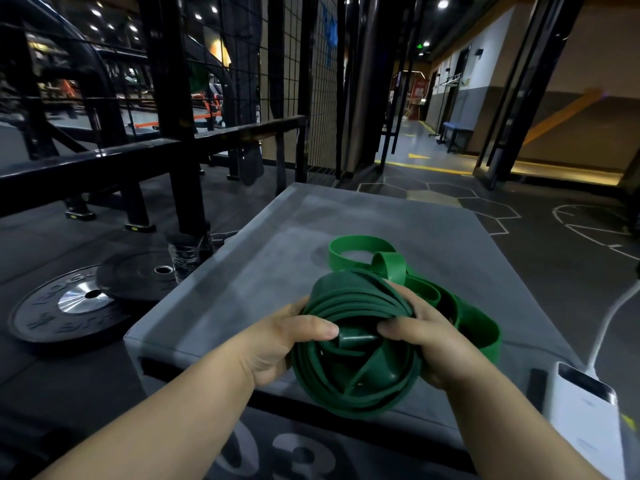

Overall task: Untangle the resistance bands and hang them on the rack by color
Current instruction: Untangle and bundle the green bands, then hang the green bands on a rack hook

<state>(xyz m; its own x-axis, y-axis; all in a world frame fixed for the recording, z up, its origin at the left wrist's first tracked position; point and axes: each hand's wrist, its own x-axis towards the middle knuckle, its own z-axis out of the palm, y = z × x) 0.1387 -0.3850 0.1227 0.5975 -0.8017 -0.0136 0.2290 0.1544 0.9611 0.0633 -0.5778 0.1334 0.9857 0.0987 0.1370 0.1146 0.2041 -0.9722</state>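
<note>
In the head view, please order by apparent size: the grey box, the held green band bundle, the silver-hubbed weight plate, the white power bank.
1. grey box
2. green band bundle
3. weight plate and power bank look alike; the power bank is nearer and cut off by the frame, so I leave them unranked.

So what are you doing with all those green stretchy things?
A person is gripping a tangled bundle of green resistance bands with both hands: the left hand on one side, the right hand on the other, over a grey padded box. More green band loops lie on the box behind it. Nothing looks untangled yet.
</note>
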